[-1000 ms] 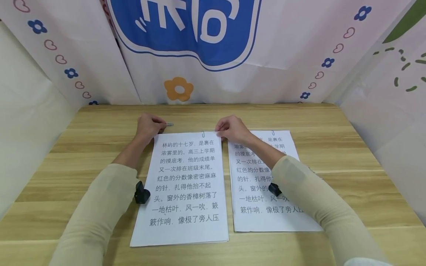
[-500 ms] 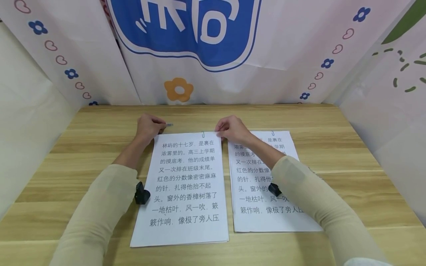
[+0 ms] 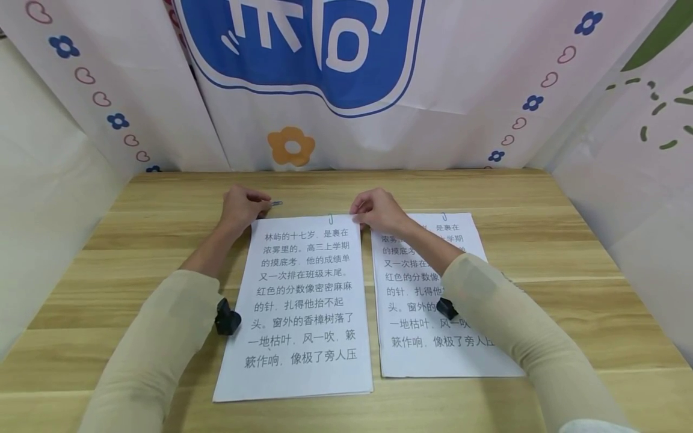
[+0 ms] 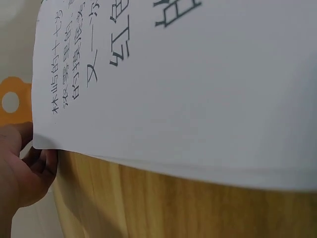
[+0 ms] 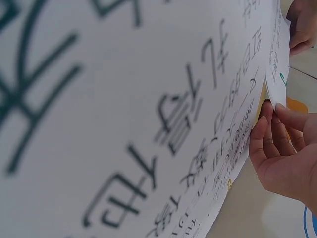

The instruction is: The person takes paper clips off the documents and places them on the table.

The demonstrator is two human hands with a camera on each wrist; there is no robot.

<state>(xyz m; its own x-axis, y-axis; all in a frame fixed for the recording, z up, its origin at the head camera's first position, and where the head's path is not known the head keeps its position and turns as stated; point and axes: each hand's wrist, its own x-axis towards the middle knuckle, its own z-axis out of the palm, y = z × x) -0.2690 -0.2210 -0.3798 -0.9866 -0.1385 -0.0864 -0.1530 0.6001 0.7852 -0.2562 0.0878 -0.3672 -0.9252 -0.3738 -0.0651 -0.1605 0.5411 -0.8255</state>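
Note:
Two stacks of printed white sheets lie side by side, the left stack [image 3: 305, 313] and the right stack [image 3: 428, 358]. My left hand [image 3: 242, 203] is at the far left corner of the left stack. A small paper clip [image 3: 277, 203] sticks out from its thumb and index fingertips, seemingly pinched; the left wrist view hides those tips behind the sheets. At the same stack's far right corner, my right hand [image 3: 379, 210] pinches the paper, thumb on top and fingers below. A green paper clip [image 3: 331, 219] sits on that stack's top edge, and another paper clip [image 3: 444, 217] on the right stack.
The wooden table [image 3: 547, 240] ends at the back against a printed white backdrop [image 3: 460, 108]. White sheeting also closes the left and right sides. My right forearm passes over the right stack and hides part of its text.
Both hands stay at the left stack's far corners. The left forearm has shifted slightly left, and the clip at the left fingertips shows a slightly different tilt.

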